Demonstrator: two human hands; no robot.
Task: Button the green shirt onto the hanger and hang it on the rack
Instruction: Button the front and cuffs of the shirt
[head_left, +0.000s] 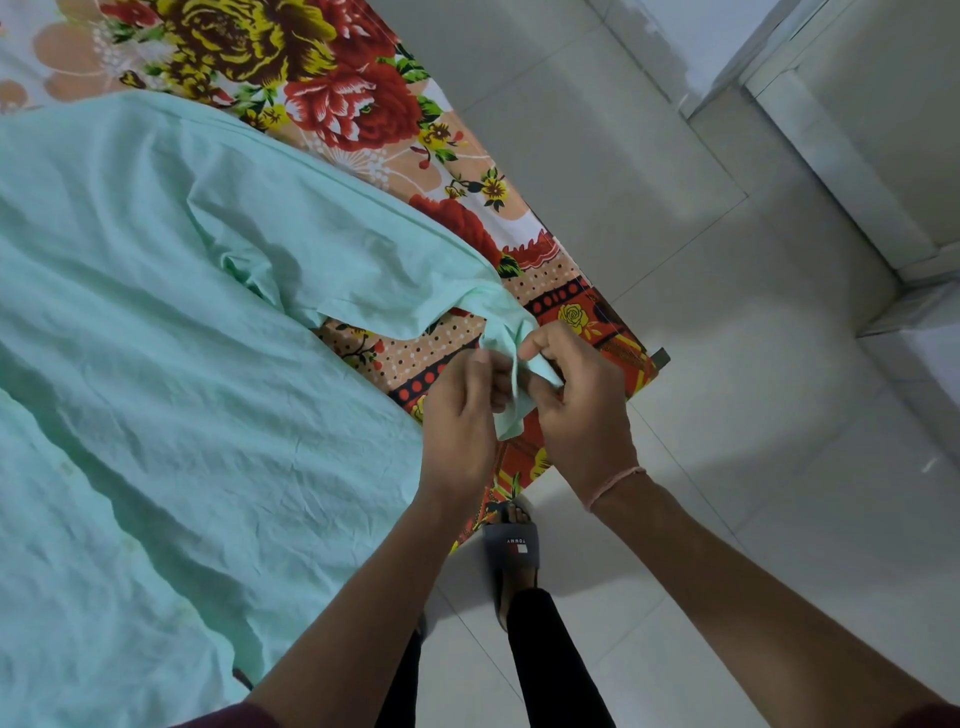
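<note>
A pale mint-green shirt (156, 364) lies over a bedsheet (363, 104) printed with red and yellow flowers; the floor tiles (727, 415) are white.

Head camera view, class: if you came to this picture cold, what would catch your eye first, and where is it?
The pale green shirt spread wide over the left half would strike first, lying on a bright floral bedsheet of red and yellow flowers. Next, near the middle, the left hand and right hand both pinch the shirt's sleeve end at the bed's edge. Below them, a dark slipper stands on the pale tiled floor.
</note>
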